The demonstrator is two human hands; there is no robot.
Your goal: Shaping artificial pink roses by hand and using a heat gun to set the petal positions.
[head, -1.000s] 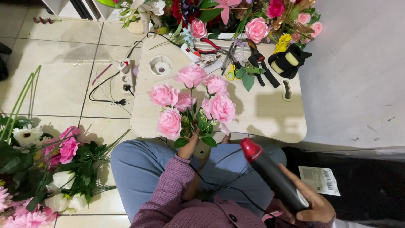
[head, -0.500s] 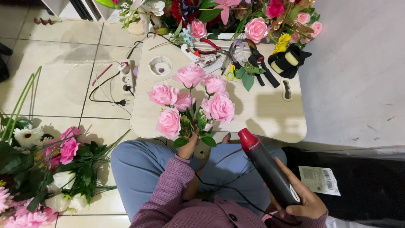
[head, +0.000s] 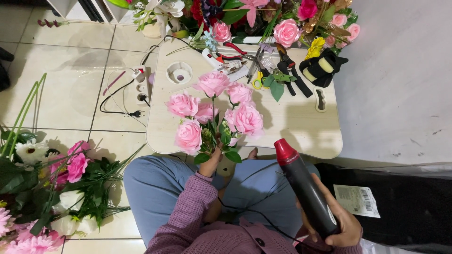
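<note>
The left hand [head: 211, 162] is clenched around the stems of a bunch of pink artificial roses [head: 214, 110], holding it upright over the near edge of a low cream table [head: 301, 127], the blooms spread above the tabletop and the green leaves just above the fingers. The right hand [head: 341, 221] grasps a black heat gun with a red nozzle [head: 303, 188] by its lower body, the nozzle tilted up towards the table edge and standing apart from the bunch; a thin black cord runs across the lap in blue trousers [head: 155, 188]. At the far side of the table lie red-handled pliers [head: 235, 49], yellow-handled scissors [head: 258, 82], black cutters [head: 292, 75] and a black holder with yellowish rolls [head: 322, 68], all well apart from the bunch, with a round recess [head: 179, 74] in the tabletop to the left. Behind them stands a dense row of mixed flowers [head: 282, 23]. On the tiled floor to the left sit a white power strip [head: 141, 84] and a heap of pink and white flowers [head: 47, 188]; a white label [head: 355, 200] lies to the right. Compared with half a second ago, the bunch stays in place, while the heat gun has shifted slightly rightward and lower, its nozzle a little farther from the leaves.
</note>
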